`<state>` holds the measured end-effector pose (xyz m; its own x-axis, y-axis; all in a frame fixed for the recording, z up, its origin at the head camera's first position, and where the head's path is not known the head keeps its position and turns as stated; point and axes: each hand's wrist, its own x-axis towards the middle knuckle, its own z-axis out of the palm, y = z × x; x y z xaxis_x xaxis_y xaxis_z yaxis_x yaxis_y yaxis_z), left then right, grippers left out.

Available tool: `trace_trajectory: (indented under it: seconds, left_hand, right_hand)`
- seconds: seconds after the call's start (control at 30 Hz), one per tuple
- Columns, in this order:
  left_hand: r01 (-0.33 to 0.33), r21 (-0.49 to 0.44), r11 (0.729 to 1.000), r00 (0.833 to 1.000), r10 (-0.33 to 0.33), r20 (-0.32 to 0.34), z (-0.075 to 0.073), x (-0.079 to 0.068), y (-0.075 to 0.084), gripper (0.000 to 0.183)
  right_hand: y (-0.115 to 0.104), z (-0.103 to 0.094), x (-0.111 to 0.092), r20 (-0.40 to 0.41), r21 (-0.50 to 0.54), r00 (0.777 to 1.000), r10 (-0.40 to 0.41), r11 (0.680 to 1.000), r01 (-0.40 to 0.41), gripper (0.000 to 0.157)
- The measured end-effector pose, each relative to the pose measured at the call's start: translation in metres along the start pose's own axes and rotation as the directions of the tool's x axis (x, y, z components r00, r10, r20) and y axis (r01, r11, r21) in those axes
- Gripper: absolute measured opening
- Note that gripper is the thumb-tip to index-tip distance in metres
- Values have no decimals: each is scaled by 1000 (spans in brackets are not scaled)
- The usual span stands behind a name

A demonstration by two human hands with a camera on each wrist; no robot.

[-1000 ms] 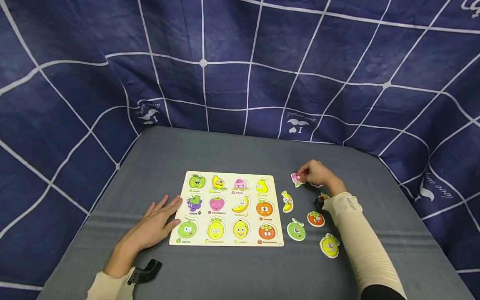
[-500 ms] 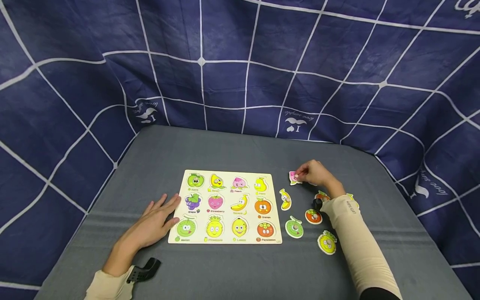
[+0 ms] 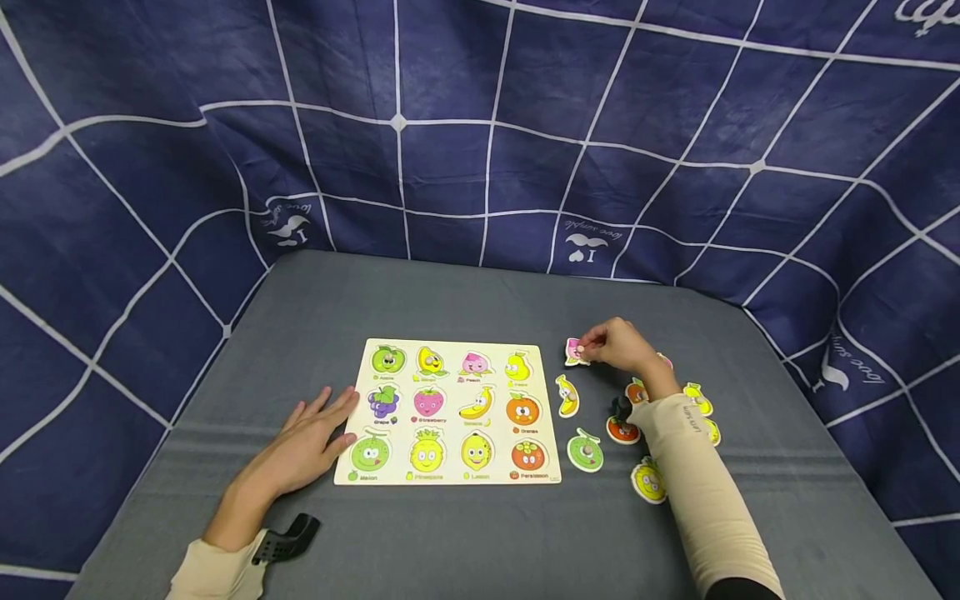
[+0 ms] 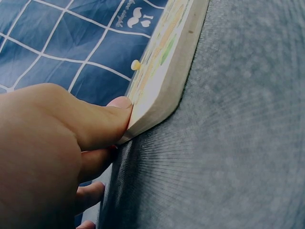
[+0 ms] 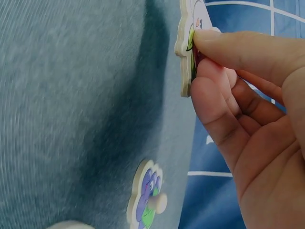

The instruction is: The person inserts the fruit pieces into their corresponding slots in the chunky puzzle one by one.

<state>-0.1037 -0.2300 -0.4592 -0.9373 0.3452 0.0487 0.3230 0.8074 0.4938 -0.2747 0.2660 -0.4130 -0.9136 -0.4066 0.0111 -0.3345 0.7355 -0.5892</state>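
Near the far right corner of the board, my right hand (image 3: 622,343) pinches a pink peach puzzle piece (image 3: 574,352) between thumb and fingers. In the right wrist view this peach piece stands on edge, its green leaf beside the fingertips. A knobbed grape piece (image 5: 148,194) lies on the cloth below that hand. My left hand (image 3: 303,454) rests, fingers spread, against the left edge of the pale fruit puzzle board (image 3: 450,485). Its thumb (image 4: 107,121) touches the board's edge in the left wrist view, where one knob (image 4: 136,65) rises from the board.
Right of the board lie a banana piece (image 3: 567,397), a melon piece (image 3: 585,451), a persimmon piece (image 3: 623,431) and an orange piece (image 3: 636,390). Several yellow pieces (image 3: 698,398) sit around the right sleeve, partly hidden. A blue gridded curtain (image 3: 442,167) encloses the grey tabletop (image 3: 420,292).
My right hand has moved a little left with the peach piece, nearer the board. More pieces show beyond the right forearm. The left hand has stayed at the board's edge.
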Motion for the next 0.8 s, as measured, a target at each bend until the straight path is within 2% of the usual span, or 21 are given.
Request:
trace_trajectory:
  seconds: [0.47, 0.8]
  left_hand:
    - [0, -1, 1000, 1000, 0, -4, -1, 0, 0, 61]
    - [1, 4, 1000, 1000, -1, -6, 1, 0, -1, 60]
  right_hand:
    - [-23, 9, 7, 8, 37, 1000, 7, 999, -7, 12]
    - [-35, 24, 10, 3, 32, 1000, -1, 999, 1, 12]
